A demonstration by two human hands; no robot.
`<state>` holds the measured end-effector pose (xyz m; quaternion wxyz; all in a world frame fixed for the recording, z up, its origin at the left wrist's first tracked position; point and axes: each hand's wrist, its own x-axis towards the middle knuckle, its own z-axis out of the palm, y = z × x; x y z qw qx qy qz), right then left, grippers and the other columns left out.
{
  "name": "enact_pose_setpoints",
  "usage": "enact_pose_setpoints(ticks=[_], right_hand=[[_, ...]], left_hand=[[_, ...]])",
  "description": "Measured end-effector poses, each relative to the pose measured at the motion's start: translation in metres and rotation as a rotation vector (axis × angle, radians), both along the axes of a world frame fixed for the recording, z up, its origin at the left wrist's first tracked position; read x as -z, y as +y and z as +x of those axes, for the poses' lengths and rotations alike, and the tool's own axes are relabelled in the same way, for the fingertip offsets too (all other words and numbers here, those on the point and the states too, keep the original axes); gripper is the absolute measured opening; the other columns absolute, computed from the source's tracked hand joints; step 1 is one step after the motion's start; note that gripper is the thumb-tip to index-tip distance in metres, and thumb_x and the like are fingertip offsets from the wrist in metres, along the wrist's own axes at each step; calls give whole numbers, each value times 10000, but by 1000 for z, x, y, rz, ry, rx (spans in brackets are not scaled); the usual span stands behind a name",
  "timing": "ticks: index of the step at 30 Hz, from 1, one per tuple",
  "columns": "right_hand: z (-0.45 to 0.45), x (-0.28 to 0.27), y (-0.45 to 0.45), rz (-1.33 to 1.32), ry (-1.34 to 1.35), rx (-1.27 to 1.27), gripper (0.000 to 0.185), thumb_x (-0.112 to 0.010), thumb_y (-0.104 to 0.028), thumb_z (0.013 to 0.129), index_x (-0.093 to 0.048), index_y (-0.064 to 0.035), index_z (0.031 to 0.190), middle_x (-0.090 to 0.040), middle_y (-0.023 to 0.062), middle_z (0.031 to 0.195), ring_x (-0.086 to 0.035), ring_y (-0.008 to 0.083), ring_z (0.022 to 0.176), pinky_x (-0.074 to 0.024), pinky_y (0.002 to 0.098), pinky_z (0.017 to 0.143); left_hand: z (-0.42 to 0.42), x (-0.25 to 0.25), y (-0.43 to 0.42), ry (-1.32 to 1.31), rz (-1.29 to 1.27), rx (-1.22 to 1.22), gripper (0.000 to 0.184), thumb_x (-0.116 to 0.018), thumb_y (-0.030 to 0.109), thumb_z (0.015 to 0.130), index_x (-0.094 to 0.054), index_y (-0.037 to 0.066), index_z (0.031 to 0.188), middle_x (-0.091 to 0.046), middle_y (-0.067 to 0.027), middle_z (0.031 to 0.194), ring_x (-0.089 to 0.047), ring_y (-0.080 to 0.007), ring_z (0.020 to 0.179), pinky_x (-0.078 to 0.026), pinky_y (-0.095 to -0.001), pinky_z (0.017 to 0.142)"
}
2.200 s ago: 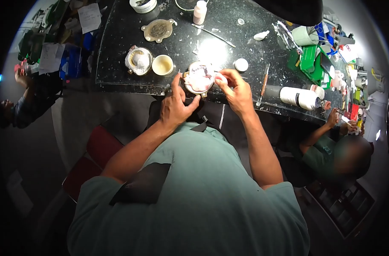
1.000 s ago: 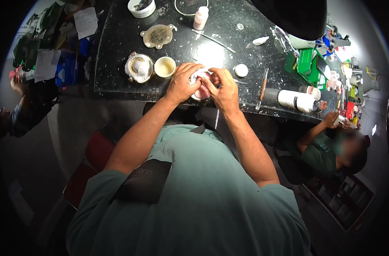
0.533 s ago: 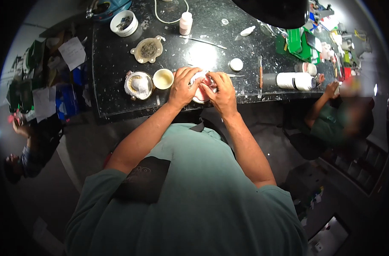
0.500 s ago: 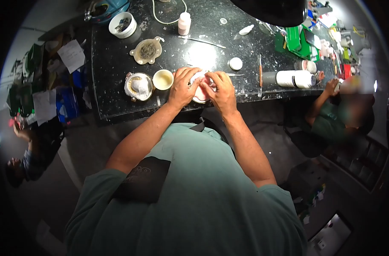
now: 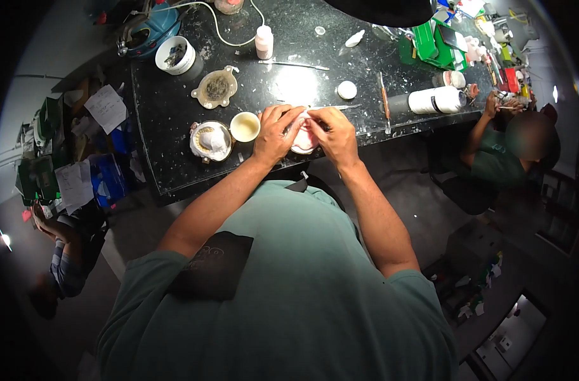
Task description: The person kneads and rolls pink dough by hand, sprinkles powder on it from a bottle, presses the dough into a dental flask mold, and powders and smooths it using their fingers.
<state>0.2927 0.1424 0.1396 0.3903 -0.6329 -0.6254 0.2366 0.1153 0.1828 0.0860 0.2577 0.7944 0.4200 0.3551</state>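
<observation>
My left hand (image 5: pixel 276 136) is closed, its fingertips pressed on the far left side of a pink dental mould (image 5: pixel 304 141) with a pale rim. My right hand (image 5: pixel 337 136) grips the same piece from the right, thumb and fingers pinched close to the left fingertips. The hands cover much of the mould, so its exact shape is hidden. A cup (image 5: pixel 245 127) with cream-coloured contents stands just left of my left hand. Farther left sits a plaster dental cast (image 5: pixel 211 141) in a round metal flask. A thin metal instrument (image 5: pixel 348 106) lies behind my right hand.
On the black worktop (image 5: pixel 194 181) are a metal flask part (image 5: pixel 207 89), a white tub (image 5: pixel 184 60), a pinkish bottle (image 5: pixel 264 43), a spatula (image 5: pixel 294 65), a small white jar (image 5: pixel 347 90), a brown-handled tool (image 5: pixel 384 101) and a lying white bottle (image 5: pixel 429 100). People sit at both sides.
The view has tilted and shifted slightly. Both hands stay on the pink mould, with the fingertips drawn closer together at its far edge.
</observation>
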Motion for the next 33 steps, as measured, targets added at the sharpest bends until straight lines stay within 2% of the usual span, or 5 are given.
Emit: enact_pose_setpoints(ticks=[5,12,23,31,33], right_hand=[[27,27,1,-349,573,72,270,-757,-107,923,-765,-68,1189,-742,61,1064,-715,174,1003,-589,314,867],[33,5,14,26,-98,-334,336,-774,-71,856,-726,-82,1188,-706,96,1078,-702,283,948,-581,385,837],[44,22,25,254,-167,-454,240,-757,-101,870,-695,-49,1095,-688,105,1014,-689,309,919,-566,414,803],[113,-3,49,192,-140,53,101,-708,-99,933,-748,-46,1010,-742,133,978,-723,297,857,-580,397,770],[151,-46,58,210,193,176,234,-656,-71,991,-710,-42,1217,-722,126,1031,-706,176,832,-594,318,733]], left_hand=[[0,-5,0,-2,-9,-6,358,-720,232,911,-712,152,1260,-682,-48,1177,-586,-261,1140,-406,-407,996],[8,-18,4,57,-2,65,552,-763,271,838,-648,164,1366,-676,-58,1242,-575,-272,1214,-377,-424,1064],[0,-14,22,129,-95,169,429,-730,294,922,-707,176,1333,-722,-45,1224,-607,-248,1174,-409,-391,1047],[8,-12,14,122,-36,59,393,-743,291,908,-730,203,1291,-730,-6,1157,-618,-207,1081,-421,-383,983],[8,-10,12,115,-19,61,392,-738,293,913,-728,200,1294,-727,-8,1155,-615,-206,1079,-418,-379,977]])
